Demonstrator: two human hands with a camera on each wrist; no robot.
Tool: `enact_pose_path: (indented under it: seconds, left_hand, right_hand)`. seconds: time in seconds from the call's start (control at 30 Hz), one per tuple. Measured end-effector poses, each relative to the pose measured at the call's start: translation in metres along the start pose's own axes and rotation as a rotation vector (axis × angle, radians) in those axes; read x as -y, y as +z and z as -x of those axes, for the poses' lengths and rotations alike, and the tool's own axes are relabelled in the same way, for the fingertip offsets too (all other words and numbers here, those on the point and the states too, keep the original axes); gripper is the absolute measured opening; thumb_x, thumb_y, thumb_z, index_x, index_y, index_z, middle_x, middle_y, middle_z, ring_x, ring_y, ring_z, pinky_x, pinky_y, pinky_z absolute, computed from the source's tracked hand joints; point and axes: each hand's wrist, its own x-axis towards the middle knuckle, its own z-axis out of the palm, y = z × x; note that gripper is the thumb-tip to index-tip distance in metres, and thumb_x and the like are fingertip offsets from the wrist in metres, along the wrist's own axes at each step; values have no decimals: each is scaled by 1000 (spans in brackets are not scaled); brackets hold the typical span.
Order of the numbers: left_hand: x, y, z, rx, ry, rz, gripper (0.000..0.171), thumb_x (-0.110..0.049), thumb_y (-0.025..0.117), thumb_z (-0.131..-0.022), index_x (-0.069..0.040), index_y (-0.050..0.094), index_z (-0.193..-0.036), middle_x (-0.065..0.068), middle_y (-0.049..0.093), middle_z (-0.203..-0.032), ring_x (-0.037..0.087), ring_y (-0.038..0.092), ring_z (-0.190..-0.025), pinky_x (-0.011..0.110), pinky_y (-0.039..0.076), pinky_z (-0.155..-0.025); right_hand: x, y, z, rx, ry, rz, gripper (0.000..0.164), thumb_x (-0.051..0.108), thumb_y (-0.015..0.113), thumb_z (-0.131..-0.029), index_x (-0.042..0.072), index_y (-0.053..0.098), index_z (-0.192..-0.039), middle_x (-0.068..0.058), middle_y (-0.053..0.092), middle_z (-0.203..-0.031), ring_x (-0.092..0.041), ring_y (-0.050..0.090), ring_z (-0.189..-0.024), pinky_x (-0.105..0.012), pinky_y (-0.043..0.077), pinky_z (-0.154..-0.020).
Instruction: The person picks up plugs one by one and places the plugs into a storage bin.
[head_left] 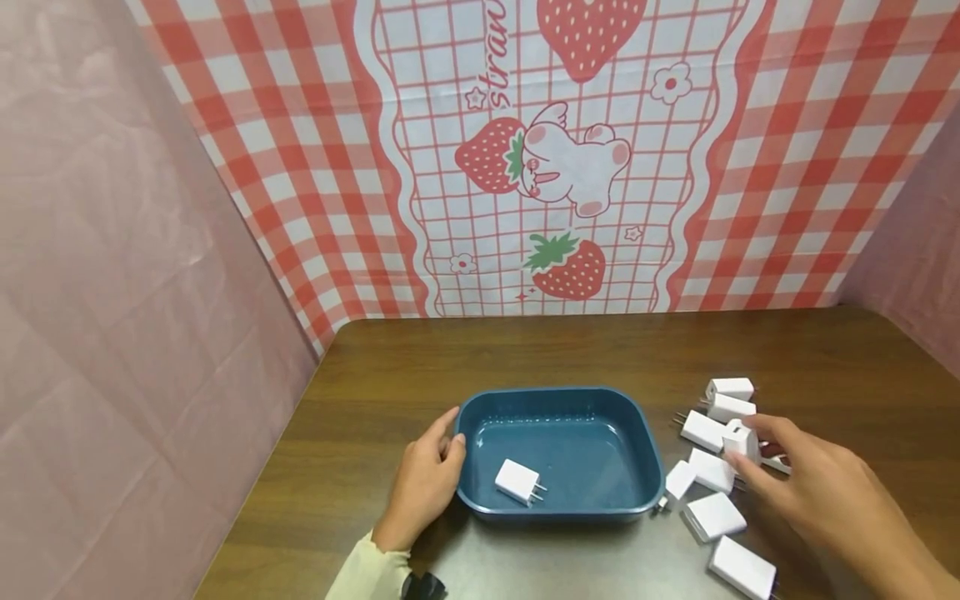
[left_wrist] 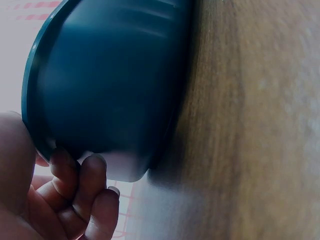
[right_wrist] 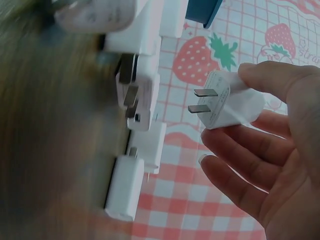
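My left hand grips the left rim of a dark blue rectangular tray, thumb at the rim. From the left wrist, bent fingers show against the tray's outer wall. One white charger plug lies inside the tray, near its front left, prongs pointing right. To the tray's right, my right hand pinches another white charger plug between thumb and fingers, above the loose ones. In the right wrist view its two flat metal prongs face away from the palm.
Several white charger plugs lie on the brown wooden table right of the tray, among them one at the front and one at the back. A red-checked strawberry cloth hangs behind the table. Pink cloth hangs at the left.
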Motion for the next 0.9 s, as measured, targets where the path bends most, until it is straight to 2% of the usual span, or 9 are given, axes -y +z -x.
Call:
enact_pose_path:
  seconds: [0.27, 0.5, 0.7, 0.9]
  left_hand:
    - [1, 1, 0, -3, 10, 4, 43, -17, 61, -98, -8, 58, -140, -6, 42, -56, 11, 41, -47, 26, 32, -46]
    - [0, 0, 0, -8, 16, 8, 43, -17, 61, -98, -8, 59, -140, -6, 42, -56, 11, 41, -48, 26, 32, -47]
    - [0, 0, 0, 2, 8, 7, 44, -17, 61, -98, -8, 58, -141, -6, 43, -57, 11, 42, -48, 26, 33, -47]
    - [0, 0, 0, -5, 13, 13, 43, -16, 61, -98, -8, 58, -140, -6, 42, -57, 11, 42, -49, 26, 33, -48]
  right_hand:
    - [14, 4, -8, -90, -71, 14, 41, 28, 85, -78, 10, 63, -107, 0, 66, -81, -18, 56, -64, -40, 42, -55]
    - [25, 3, -14, -97, -89, -11, 43, 34, 84, -78, 10, 65, -109, -8, 72, -85, -31, 68, -75, -52, 47, -62]
    - [37, 1, -20, -62, -93, -12, 47, 40, 81, -82, 12, 65, -116, -7, 71, -89, -25, 66, -73, -45, 48, -59]
    - [49, 4, -28, -125, -184, -14, 43, 34, 85, -78, 15, 66, -113, -2, 70, -86, -16, 62, -66, -38, 44, -53]
